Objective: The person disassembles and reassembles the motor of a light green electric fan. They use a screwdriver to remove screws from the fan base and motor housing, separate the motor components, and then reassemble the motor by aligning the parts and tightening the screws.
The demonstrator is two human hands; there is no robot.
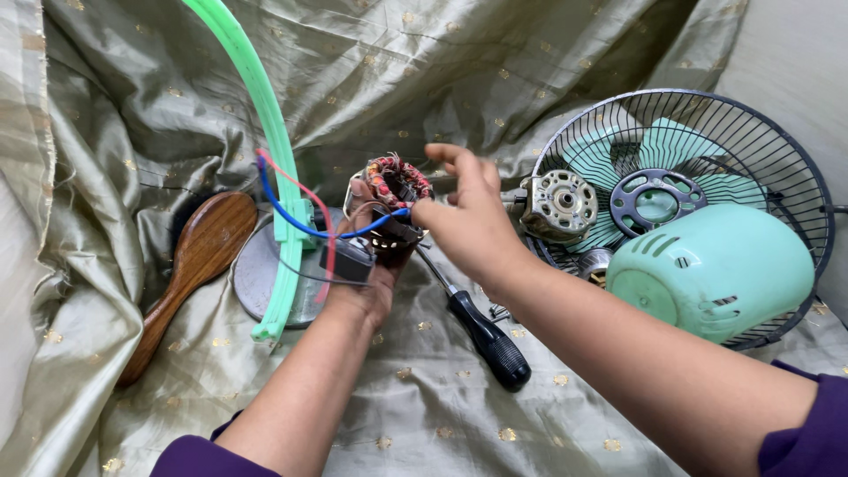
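Left hand grips a small motor coil from below, fingers wrapped around its dark metal body, copper and red windings facing up. Right hand reaches across from the right, thumb and forefinger pinched on the blue wire just where it meets the coil; the other fingers are spread loosely above. A red wire runs alongside the blue one, both looping left toward a pale green plastic hoop that arcs up out of view. A small black box hangs on the wires just beside the left wrist. Everything sits on a creased olive-gold cloth with small gold dots; what lies beneath it cannot be told. Under the green hoop lies a round grey metal disc. To its left, a brown wooden brush lies at an angle, handle pointing toward the viewer. A black-handled screwdriver lies between the two forearms, shaft pointing up toward the coil. At right, a dark wire fan guard with mint green blades behind it; a mint green motor cover rests against it. A silvery motor end plate sits just beyond the right hand's knuckles. Purple sleeves show at both elbows.
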